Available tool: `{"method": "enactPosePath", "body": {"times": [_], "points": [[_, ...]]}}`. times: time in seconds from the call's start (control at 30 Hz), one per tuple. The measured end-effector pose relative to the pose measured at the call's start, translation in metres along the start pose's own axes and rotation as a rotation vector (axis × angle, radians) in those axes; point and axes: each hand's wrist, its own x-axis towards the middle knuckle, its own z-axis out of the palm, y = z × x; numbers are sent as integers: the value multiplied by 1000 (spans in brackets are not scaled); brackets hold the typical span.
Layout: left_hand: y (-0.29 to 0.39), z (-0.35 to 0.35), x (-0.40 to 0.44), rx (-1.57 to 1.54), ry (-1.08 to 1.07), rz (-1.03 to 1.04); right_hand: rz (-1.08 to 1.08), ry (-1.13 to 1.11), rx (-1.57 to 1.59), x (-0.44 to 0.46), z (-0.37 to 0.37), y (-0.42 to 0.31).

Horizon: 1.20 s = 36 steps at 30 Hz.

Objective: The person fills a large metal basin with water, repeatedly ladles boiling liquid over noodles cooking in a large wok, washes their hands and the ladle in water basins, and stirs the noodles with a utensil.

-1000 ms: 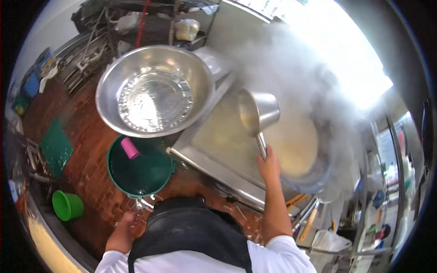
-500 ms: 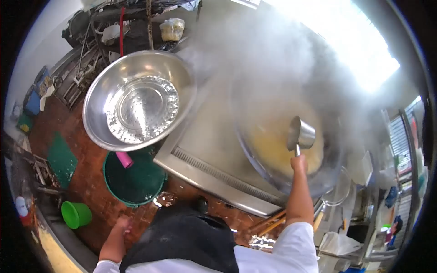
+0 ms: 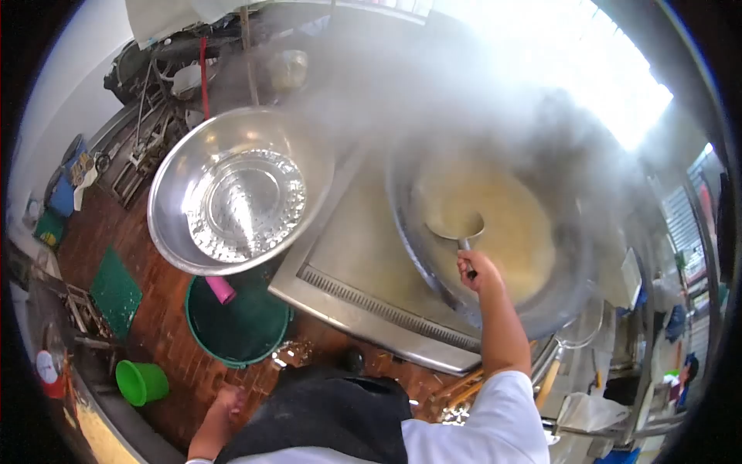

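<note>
My right hand (image 3: 480,272) is closed around the handle of a metal dipper (image 3: 459,227). The dipper's bowl is tilted at the surface of a cloudy yellowish liquid (image 3: 510,224), near the left part of a large round vat (image 3: 400,205). Steam hides the vat's far side. My left hand (image 3: 229,400) hangs low beside my dark apron (image 3: 317,421), fingers loosely curled and nothing visible in them.
A wide steel basin (image 3: 166,209) stands left of the vat, next to a steel counter (image 3: 363,309) with a slotted edge. Below are a dark green tub (image 3: 232,332) with a pink tube end (image 3: 220,290) over it, and a bright green bucket (image 3: 141,383) on the wet brick floor.
My right hand has moved left and slightly forward, bringing the dipper from above the vat down to the liquid and tipping it. The view has shifted a little.
</note>
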Motion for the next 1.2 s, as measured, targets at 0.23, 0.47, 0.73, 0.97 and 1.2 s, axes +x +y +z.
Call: {"method": "enactPosePath", "body": {"times": [0.23,0.47,0.73,0.97,1.2], "points": [[-55,-39,68,-6,-118,-77,-47,-155,188,-66,19,32],[-25,-29,42,-5,-34,53,-166,-109,152,-106,45,73],[-25,-26,42,68,-60,99,-345,105,-197,-152,71,93],[-53,-37,65,136,39,116,-437,110,-347,-150,72,103],[-57,-31,79,407,8,195,-494,172,-420,-163,92,104]]}}
